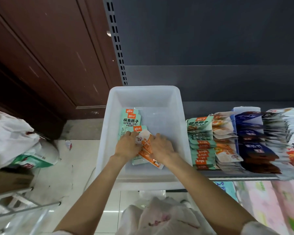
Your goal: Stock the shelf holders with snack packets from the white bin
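The white bin (178, 116) stands on the left end of a shelf. Inside it, mint-green snack packets (130, 120) lie against its left wall, and orange-and-white packets (147, 147) lie near its front. Both of my hands are down in the bin. My left hand (127, 145) and my right hand (161, 146) press from either side on the stack of orange-and-white packets, fingers curled around its edges. To the right of the bin, shelf holders (244, 112) hold rows of packets: green (201, 143), orange-and-white (225, 138), dark blue (255, 143) and more beyond.
A dark shelf back panel (210, 48) and slotted upright (116, 41) rise behind the bin. A brown wooden door (46, 53) is on the left. White plastic bags (12, 138) lie on the tiled floor, and another bag (159, 217) sits below my arms. Pink packs (270, 200) fill the lower shelf.
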### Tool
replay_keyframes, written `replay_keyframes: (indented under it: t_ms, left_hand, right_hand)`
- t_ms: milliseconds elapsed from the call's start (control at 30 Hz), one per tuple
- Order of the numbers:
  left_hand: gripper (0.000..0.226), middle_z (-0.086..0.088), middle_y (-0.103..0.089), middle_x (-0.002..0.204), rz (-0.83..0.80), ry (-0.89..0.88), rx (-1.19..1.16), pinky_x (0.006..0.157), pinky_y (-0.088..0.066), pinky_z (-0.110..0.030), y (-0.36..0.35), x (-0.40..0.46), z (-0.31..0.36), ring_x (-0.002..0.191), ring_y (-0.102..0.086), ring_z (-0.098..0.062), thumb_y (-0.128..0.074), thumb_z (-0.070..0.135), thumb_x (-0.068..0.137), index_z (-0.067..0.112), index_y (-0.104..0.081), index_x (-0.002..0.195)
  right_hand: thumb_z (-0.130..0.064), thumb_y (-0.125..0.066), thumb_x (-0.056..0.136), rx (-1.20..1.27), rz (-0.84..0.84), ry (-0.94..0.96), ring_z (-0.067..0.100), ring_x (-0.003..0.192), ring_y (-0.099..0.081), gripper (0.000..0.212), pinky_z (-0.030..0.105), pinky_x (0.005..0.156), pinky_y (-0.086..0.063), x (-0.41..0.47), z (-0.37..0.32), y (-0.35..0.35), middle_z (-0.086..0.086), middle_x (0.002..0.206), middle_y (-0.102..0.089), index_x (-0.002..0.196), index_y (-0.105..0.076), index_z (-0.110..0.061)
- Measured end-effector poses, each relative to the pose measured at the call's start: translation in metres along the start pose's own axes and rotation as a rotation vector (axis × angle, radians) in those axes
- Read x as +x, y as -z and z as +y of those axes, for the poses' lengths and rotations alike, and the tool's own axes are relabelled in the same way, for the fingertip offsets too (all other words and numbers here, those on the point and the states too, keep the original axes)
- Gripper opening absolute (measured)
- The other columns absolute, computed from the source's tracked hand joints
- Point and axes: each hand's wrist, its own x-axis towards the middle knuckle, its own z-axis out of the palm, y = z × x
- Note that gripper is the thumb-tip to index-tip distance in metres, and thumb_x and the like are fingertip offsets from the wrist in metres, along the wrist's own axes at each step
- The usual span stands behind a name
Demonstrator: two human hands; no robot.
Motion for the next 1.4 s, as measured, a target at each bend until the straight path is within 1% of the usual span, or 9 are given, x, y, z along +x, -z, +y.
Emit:
replay_keyframes:
  t_ms: [200,367,433,600,733,833,967,1300,1400]
  left_hand:
    - [0.048,-0.001,-0.051,0.131,0.14,0.121,-0.433,0.093,-0.041,-0.036,0.012,-0.011,0.012,0.113,-0.054,-0.024,-0.053,0.033,0.092,0.023,-0.04,0.137]
    - [0.034,0.002,-0.066,0.112,-0.066,0.022,-0.869,0.089,-0.051,-0.035,0.031,-0.024,0.039,0.096,-0.064,-0.013,-0.061,0.035,0.088,0.022,-0.057,0.12]
    - [0.02,0.006,-0.07,0.1,-0.04,-0.113,-0.855,0.081,-0.054,-0.026,0.036,-0.03,0.055,0.087,-0.066,-0.006,-0.065,0.029,0.087,0.023,-0.064,0.106]
    - [0.014,0.018,-0.068,0.091,0.026,-0.398,-0.627,0.071,-0.052,-0.016,0.037,-0.042,0.099,0.077,-0.063,0.004,-0.069,0.021,0.084,0.029,-0.066,0.094]
    - [0.013,0.014,-0.067,0.094,0.006,-0.587,-0.457,0.072,-0.051,-0.022,0.028,-0.043,0.136,0.08,-0.062,0.0,-0.068,0.026,0.084,0.026,-0.068,0.097]
    - [0.022,0.012,-0.064,0.099,0.126,-0.675,-0.444,0.073,-0.054,-0.031,0.014,-0.041,0.167,0.085,-0.061,-0.006,-0.063,0.033,0.085,0.025,-0.067,0.105]
    - [0.031,0.011,-0.058,0.109,0.305,-0.601,-0.316,0.078,-0.05,-0.028,-0.001,-0.03,0.19,0.099,-0.057,-0.006,-0.061,0.032,0.088,0.032,-0.056,0.118]
    - [0.043,0.002,-0.057,0.123,0.272,-0.499,0.06,0.099,-0.037,-0.033,-0.043,-0.017,0.207,0.116,-0.048,-0.018,-0.056,0.045,0.088,0.026,-0.053,0.125]
    - [0.039,0.004,-0.058,0.12,0.264,-0.479,0.067,0.101,-0.037,-0.034,-0.053,-0.016,0.212,0.115,-0.049,-0.017,-0.059,0.047,0.084,0.027,-0.058,0.118]
  right_hand:
    - [-0.008,-0.041,0.095,0.139,0.295,-0.082,0.032,0.099,-0.063,0.026,0.035,0.069,-0.046,-0.017,0.0,0.023,0.013,0.114,-0.063,0.121,-0.044,-0.005]
    - [-0.009,-0.045,0.096,1.289,0.311,-0.195,0.021,0.095,-0.064,0.019,0.04,0.081,-0.054,-0.038,0.018,0.043,0.01,0.114,-0.064,0.114,-0.051,-0.014]
    - [-0.009,-0.049,0.095,1.482,0.315,-0.18,0.014,0.091,-0.066,0.022,0.034,0.078,-0.055,-0.053,0.028,0.047,0.004,0.107,-0.066,0.114,-0.048,-0.019]
    - [-0.013,-0.065,0.087,1.276,0.635,-0.154,0.01,0.096,-0.065,0.025,0.031,0.082,-0.054,-0.094,0.073,0.049,-0.005,0.104,-0.067,0.1,-0.05,-0.028]
    - [-0.007,-0.071,0.081,1.166,0.785,-0.051,0.007,0.089,-0.067,0.057,0.027,0.074,-0.055,-0.14,0.124,0.064,-0.004,0.104,-0.069,0.118,-0.043,-0.04]
    - [-0.012,-0.067,0.086,0.879,0.918,-0.119,0.004,0.084,-0.067,0.037,0.032,0.073,-0.056,-0.161,0.155,0.068,-0.009,0.094,-0.069,0.108,-0.051,-0.036]
    - [-0.011,-0.059,0.092,0.815,1.241,-0.189,-0.002,0.077,-0.06,0.015,0.017,0.069,-0.049,-0.17,0.186,0.067,-0.02,0.084,-0.059,0.098,-0.053,-0.023]
    - [0.001,-0.055,0.085,0.357,1.05,-0.026,0.015,0.07,-0.055,0.013,0.025,0.059,-0.042,-0.124,0.227,0.062,-0.003,0.086,-0.059,0.089,-0.059,-0.011]
    - [-0.005,-0.059,0.079,0.098,1.031,0.016,0.021,0.085,-0.052,0.011,0.027,0.069,-0.039,-0.107,0.227,0.057,-0.002,0.084,-0.063,0.082,-0.063,-0.015]
